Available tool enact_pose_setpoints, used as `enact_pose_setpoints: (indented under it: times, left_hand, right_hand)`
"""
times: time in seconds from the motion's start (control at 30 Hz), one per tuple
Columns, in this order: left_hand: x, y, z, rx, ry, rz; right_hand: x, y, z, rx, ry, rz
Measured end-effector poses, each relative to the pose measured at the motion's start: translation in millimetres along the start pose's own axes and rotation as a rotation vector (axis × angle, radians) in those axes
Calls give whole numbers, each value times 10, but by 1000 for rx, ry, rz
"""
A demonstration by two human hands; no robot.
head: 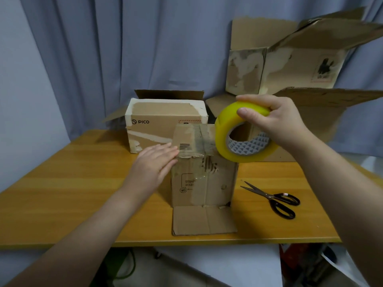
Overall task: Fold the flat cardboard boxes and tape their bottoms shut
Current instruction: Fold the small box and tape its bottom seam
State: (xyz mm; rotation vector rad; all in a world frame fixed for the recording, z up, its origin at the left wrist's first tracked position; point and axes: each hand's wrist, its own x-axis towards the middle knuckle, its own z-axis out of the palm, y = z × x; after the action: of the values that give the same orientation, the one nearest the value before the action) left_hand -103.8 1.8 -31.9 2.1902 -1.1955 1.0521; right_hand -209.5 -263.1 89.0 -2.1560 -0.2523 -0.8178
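Note:
A small brown cardboard box stands upside down in the middle of the wooden table, its bottom flaps folded shut on top and one lower flap lying flat toward me. My left hand lies flat against the box's upper left edge, pressing on a strip of clear tape. My right hand grips a large yellow roll of tape above the box's right side. The tape stretches from the roll across the box's top.
Black scissors lie on the table right of the box. A PICO box stands behind it. Larger open cardboard boxes are stacked at the back right, before a grey curtain.

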Motion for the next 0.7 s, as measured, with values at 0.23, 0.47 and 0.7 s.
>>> enact_pose_setpoints:
  times: [0.23,0.47,0.7]
  left_hand:
    - [224,184,123,67,-98,90]
    - [181,260,30,82,-139,-17]
    - [190,289,14,58,-162,-48]
  right_hand:
    - [-28,11,20,-102,17,-37]
    - [67,-239,-169,-410,-155,-74]
    - [-222,193,-458,-746,-403,60]
